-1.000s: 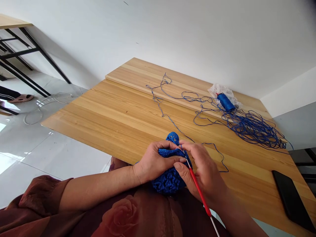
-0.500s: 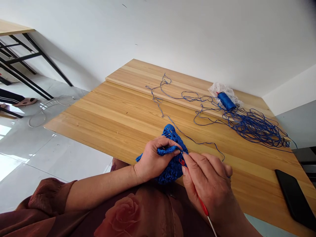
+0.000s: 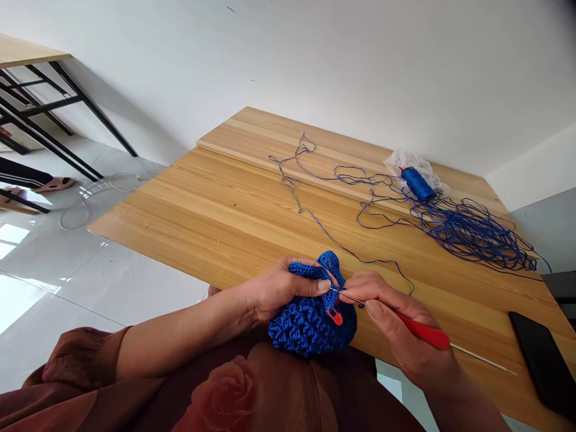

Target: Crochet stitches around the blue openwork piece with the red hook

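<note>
The left hand (image 3: 281,289) grips the crochet piece (image 3: 310,329) from the left, its forearm lying almost level across the lap with the wrist slightly bent; the fingers are curled closed around the top of the blue work, and the thumb lies along it, pointing right. The right hand (image 3: 396,321) comes up from the lower right, its fingers clenched around the red grip of the crochet hook (image 3: 425,331) in a pencil-like hold; the thumb presses on the grip, and the thin metal tip reaches left to the work, just beside the left thumb. The crochet piece is held in front of the person's body, over the near table edge, with a red stitch marker (image 3: 334,315) clipped to it; a yarn strand (image 3: 360,255) runs from it across the table (image 3: 189,207) to a tangle (image 3: 468,234) and a blue spool (image 3: 418,184) lying on a plastic bag (image 3: 405,161); a phone (image 3: 544,363) lies at the right table edge; a maroon floral sleeve (image 3: 76,366) covers the left upper arm; another person's sandalled foot (image 3: 56,183) shows on the tiled floor (image 3: 67,288).
</note>
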### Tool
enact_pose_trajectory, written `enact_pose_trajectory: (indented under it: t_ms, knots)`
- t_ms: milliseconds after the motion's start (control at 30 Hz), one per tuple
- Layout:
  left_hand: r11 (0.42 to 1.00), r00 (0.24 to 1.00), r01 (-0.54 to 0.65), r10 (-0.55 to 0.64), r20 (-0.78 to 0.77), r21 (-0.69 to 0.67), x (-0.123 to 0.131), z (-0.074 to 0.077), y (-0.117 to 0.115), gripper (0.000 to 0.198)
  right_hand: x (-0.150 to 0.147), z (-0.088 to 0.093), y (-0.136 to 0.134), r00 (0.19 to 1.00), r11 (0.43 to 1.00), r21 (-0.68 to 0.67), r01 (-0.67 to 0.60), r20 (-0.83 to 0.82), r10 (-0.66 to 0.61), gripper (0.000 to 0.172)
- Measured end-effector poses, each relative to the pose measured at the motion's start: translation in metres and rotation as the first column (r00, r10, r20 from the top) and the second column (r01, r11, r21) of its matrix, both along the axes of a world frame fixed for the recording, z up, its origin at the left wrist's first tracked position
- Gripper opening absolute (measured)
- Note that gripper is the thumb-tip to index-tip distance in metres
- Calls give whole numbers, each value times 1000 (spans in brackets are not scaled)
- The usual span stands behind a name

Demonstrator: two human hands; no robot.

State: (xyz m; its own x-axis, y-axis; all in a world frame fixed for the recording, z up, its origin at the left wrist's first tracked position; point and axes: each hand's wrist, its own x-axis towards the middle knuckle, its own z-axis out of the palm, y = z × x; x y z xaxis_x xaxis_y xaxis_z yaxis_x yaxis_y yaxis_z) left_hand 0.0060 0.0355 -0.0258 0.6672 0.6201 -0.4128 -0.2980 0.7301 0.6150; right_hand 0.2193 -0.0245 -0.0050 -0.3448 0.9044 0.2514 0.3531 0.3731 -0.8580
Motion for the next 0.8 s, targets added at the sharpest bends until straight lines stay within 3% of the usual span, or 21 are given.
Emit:
enact_pose_trajectory:
  t_ms: [100,167,267,333,400,600,700,800]
  knots:
    - [1000,1000,10,-10,20,-13,2,-4,1,30,-6,-11,5,998,998,38,48,-49,-46,18]
    - [1000,1000,0,1,13,-31,5,-4,1,33,-10,-15,5,995,979,187,86,42,-95,13]
    - [998,999,-28,30,23,-56,8,-1,-1,34,-11,-15,5,943,876,478,71,255,-216,15]
    - [997,998,-61,62,20,-36,10,0,-3,35,-10,-16,5,897,810,583,68,319,-306,21]
    - [995,995,-96,97,-19,32,11,1,-5,35,-9,-18,4,878,798,595,96,328,-350,23]
    - [947,977,-125,169,-130,294,10,-1,-7,33,-13,-25,0,891,866,458,200,282,-355,21]
    - [942,977,-135,179,-119,308,10,-2,-7,33,-14,-25,-1,899,879,423,218,263,-349,21]
    - [965,983,-149,168,-72,218,10,-3,-8,33,-12,-23,0,909,872,467,148,284,-306,26]
